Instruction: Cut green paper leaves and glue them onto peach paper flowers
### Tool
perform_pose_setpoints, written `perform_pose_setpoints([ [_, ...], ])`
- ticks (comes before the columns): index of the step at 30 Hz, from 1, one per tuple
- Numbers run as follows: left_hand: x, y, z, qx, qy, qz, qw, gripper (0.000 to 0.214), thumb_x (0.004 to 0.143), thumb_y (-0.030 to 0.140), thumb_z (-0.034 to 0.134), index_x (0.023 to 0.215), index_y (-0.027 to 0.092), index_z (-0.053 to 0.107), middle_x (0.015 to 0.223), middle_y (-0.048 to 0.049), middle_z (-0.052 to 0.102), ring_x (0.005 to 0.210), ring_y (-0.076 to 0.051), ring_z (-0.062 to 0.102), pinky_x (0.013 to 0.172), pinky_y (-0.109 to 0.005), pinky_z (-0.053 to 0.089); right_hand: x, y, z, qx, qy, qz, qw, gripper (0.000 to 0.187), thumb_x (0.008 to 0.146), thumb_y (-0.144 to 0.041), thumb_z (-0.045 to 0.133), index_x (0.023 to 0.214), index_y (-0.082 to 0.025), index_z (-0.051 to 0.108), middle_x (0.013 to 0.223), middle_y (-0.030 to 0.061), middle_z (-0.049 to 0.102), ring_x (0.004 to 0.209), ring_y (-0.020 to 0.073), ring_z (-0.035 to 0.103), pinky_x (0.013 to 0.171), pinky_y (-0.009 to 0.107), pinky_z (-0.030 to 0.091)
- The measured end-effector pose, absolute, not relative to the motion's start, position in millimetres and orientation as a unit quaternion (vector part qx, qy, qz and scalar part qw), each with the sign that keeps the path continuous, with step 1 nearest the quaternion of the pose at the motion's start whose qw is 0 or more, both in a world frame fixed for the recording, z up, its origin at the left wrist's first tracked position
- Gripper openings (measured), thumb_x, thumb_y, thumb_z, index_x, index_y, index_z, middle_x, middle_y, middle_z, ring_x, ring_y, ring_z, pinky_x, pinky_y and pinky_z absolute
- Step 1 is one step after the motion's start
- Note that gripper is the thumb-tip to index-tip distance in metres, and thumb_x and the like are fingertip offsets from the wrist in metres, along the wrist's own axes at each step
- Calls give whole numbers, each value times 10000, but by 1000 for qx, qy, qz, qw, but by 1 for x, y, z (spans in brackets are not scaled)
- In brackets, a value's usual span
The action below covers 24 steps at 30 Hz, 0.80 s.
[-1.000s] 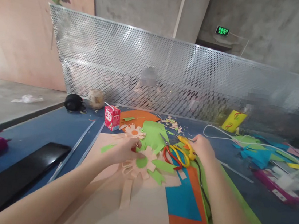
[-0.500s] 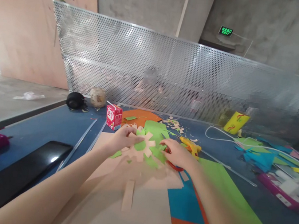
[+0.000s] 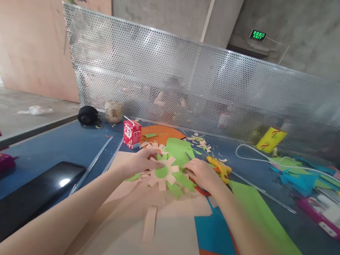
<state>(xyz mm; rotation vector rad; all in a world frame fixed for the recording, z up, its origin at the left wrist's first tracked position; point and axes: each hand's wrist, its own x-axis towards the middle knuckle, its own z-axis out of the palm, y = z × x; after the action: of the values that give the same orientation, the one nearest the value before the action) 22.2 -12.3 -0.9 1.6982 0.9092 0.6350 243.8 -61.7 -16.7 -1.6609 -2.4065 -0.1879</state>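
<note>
My left hand [image 3: 140,164] pinches the left edge of a peach paper cutout [image 3: 170,180], shaped like a flower or gear with square tabs and a green centre. Curled at the right of it, my right hand [image 3: 202,174] is closed around red-handled scissors [image 3: 202,189]; their blades are mostly hidden by the fingers and green paper. Jagged green paper pieces [image 3: 175,190] lie under and beside the cutout. Below both hands, large peach sheets [image 3: 174,241] cover the table, with a narrow peach strip [image 3: 150,224] on top.
A red drink carton [image 3: 131,134] with a straw stands behind my left hand. The yellow glue gun [image 3: 220,167] lies right of my right hand. A black phone [image 3: 22,200] rests at left, green sheets [image 3: 269,228] at right. A perforated metal screen [image 3: 152,71] borders the back.
The cutout now lies lower and flatter, showing more of its tabs. My right hand's fingers have drawn closer together over the scissors. The whole view has shifted slightly.
</note>
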Motion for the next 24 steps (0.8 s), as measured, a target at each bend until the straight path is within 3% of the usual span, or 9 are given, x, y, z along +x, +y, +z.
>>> perform_pose_setpoints([
  [6,19,-15,-4,757,411,201,467,412,635,375,563,1010,209,532,704,33,411,531,-69,433,447,-192,339,244,-62,-18,-653,-725,-38,216,278,822,-251,407,996,-259,623,903,27,661,816,167,588,686,249,413],
  [12,24,-23,-2,788,369,208,447,281,659,318,525,907,191,559,752,14,485,618,-102,482,518,-209,381,240,-64,-18,-633,-665,94,385,331,811,-244,391,1076,-191,583,827,34,680,719,157,620,634,246,458],
  [16,30,-31,6,790,364,191,455,206,653,296,538,818,174,550,721,13,507,617,-104,474,528,-209,383,232,-69,-14,-594,-662,133,437,303,802,-318,424,996,-193,620,883,44,669,748,161,612,680,270,467],
  [20,34,-35,10,799,345,191,454,179,643,259,559,797,169,541,689,25,513,602,-98,468,512,-203,354,225,-72,-13,-556,-650,175,488,260,732,-257,526,973,-194,600,921,43,654,819,149,599,734,263,463],
  [24,35,-33,7,784,338,220,472,212,627,282,603,782,156,532,672,22,513,597,-99,480,508,-208,346,220,-74,-11,-552,-589,281,519,456,688,-254,570,1129,-217,459,788,8,652,582,122,595,516,235,470],
])
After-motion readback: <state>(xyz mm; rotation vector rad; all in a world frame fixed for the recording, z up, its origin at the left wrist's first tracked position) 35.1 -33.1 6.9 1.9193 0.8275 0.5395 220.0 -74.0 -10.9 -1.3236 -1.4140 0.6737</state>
